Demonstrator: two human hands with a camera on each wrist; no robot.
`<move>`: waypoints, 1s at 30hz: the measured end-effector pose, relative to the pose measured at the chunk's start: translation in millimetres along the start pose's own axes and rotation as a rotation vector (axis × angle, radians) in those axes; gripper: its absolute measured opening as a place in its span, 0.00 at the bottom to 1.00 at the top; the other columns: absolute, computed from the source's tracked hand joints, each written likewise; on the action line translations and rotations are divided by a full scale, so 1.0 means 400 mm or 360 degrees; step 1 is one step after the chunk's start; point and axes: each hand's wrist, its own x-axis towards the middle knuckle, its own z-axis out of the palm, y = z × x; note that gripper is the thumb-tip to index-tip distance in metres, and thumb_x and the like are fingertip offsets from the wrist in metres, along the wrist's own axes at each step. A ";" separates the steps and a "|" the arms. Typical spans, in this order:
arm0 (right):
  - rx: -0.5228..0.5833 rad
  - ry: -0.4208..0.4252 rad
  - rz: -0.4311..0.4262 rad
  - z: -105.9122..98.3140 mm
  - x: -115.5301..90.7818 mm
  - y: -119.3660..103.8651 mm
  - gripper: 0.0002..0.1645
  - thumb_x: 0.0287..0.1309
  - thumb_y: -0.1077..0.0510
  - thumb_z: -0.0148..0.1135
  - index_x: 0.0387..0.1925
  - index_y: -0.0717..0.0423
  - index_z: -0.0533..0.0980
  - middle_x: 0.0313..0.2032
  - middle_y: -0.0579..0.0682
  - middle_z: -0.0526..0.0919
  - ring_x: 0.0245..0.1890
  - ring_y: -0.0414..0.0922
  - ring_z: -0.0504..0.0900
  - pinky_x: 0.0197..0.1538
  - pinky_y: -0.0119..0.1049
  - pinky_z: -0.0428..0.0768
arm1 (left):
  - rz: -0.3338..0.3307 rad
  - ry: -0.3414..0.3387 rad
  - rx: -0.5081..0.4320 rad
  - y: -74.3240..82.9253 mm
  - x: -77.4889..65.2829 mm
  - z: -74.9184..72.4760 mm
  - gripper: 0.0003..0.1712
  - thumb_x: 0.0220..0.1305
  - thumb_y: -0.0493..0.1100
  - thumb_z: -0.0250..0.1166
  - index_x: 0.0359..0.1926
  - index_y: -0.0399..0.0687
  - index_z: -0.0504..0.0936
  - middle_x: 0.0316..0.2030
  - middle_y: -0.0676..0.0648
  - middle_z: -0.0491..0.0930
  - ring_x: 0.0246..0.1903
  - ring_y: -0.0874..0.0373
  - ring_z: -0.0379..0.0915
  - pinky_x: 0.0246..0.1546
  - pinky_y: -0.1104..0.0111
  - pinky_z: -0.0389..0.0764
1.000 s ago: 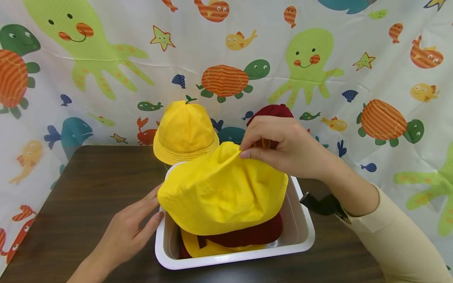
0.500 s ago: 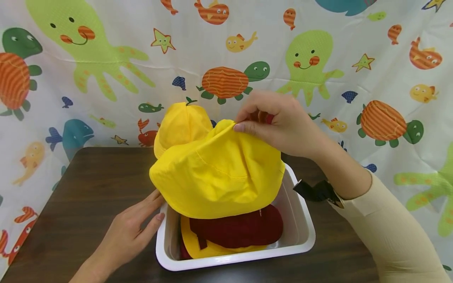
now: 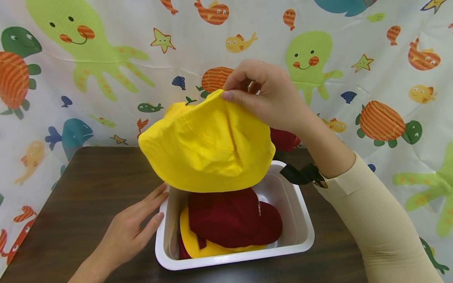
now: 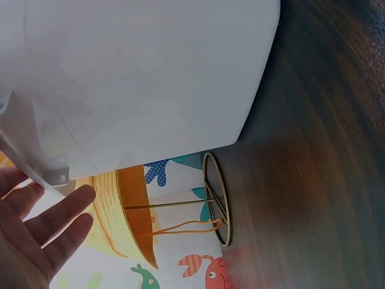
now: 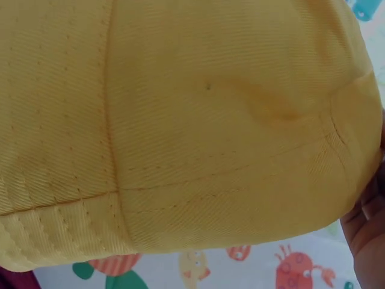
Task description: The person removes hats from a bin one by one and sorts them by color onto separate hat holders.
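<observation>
My right hand (image 3: pixel 263 92) pinches the top of a bright yellow brimmed hat (image 3: pixel 209 153) and holds it up, brim hanging down, above a white plastic bin (image 3: pixel 233 259). In the right wrist view the stitched yellow cloth (image 5: pixel 204 132) fills most of the frame, with a few fingers at the right edge. My left hand (image 3: pixel 129 220) rests at the bin's left rim, fingers extended; the left wrist view has its fingers (image 4: pixel 63 214) at the rim. Inside the bin, a maroon cap (image 3: pixel 226 220) lies over another yellow hat (image 3: pixel 212 251).
Behind the bin a second yellow hat (image 3: pixel 175 110), partly covered, sits on a wire stand (image 4: pixel 226 201). Another maroon cap (image 3: pixel 284 138) is at the back right, mostly hidden. A dark wooden table (image 3: pixel 102 181) meets a sea-animal curtain (image 3: pixel 116 35).
My right hand has lifted the yellow hat up and slightly left, away from the bin, uncovering more of the maroon cap inside. The left hand has stayed at the rim.
</observation>
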 end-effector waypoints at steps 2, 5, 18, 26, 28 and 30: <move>0.0014 0.0036 0.0060 0.002 0.014 0.003 0.03 0.64 0.66 0.72 0.34 0.63 0.84 0.31 0.49 0.84 0.33 0.41 0.76 0.37 0.33 0.76 | 0.0000 0.0004 -0.0002 -0.001 0.001 0.000 0.38 0.60 0.34 0.71 0.73 0.48 0.75 0.74 0.49 0.71 0.71 0.73 0.63 0.66 0.84 0.59; 0.0006 0.0095 0.0121 0.003 0.031 0.008 0.04 0.65 0.65 0.71 0.35 0.64 0.84 0.31 0.50 0.84 0.33 0.41 0.76 0.37 0.32 0.76 | -0.0008 0.0007 -0.0005 0.000 0.002 0.000 0.39 0.60 0.34 0.72 0.73 0.49 0.75 0.73 0.49 0.71 0.71 0.75 0.61 0.66 0.84 0.59; -0.0032 0.0170 0.0053 0.019 0.120 0.056 0.08 0.68 0.62 0.69 0.38 0.66 0.84 0.34 0.52 0.85 0.33 0.39 0.77 0.40 0.30 0.78 | -0.0028 0.0012 -0.0018 -0.002 -0.002 0.004 0.41 0.57 0.34 0.73 0.73 0.50 0.76 0.73 0.50 0.72 0.70 0.77 0.60 0.64 0.84 0.60; -0.0023 0.0170 0.0147 0.057 0.158 0.085 0.08 0.69 0.62 0.67 0.39 0.66 0.84 0.35 0.51 0.85 0.32 0.40 0.76 0.40 0.29 0.77 | -0.0043 0.0035 -0.0052 -0.002 -0.004 0.009 0.42 0.56 0.32 0.73 0.73 0.49 0.76 0.73 0.49 0.73 0.70 0.77 0.61 0.63 0.84 0.62; -0.0037 0.0176 0.0198 0.064 0.163 0.092 0.08 0.70 0.62 0.67 0.40 0.65 0.84 0.36 0.50 0.85 0.33 0.40 0.76 0.41 0.28 0.77 | -0.0050 0.0035 -0.0053 0.000 -0.003 0.011 0.42 0.56 0.32 0.73 0.73 0.50 0.75 0.73 0.49 0.73 0.70 0.76 0.61 0.62 0.83 0.63; -0.0058 0.0197 0.0191 0.069 0.166 0.102 0.08 0.70 0.62 0.66 0.41 0.66 0.84 0.37 0.51 0.85 0.33 0.41 0.76 0.41 0.28 0.77 | -0.0052 0.0035 -0.0055 0.002 -0.001 0.013 0.42 0.56 0.32 0.74 0.73 0.50 0.75 0.73 0.49 0.73 0.70 0.76 0.61 0.62 0.83 0.63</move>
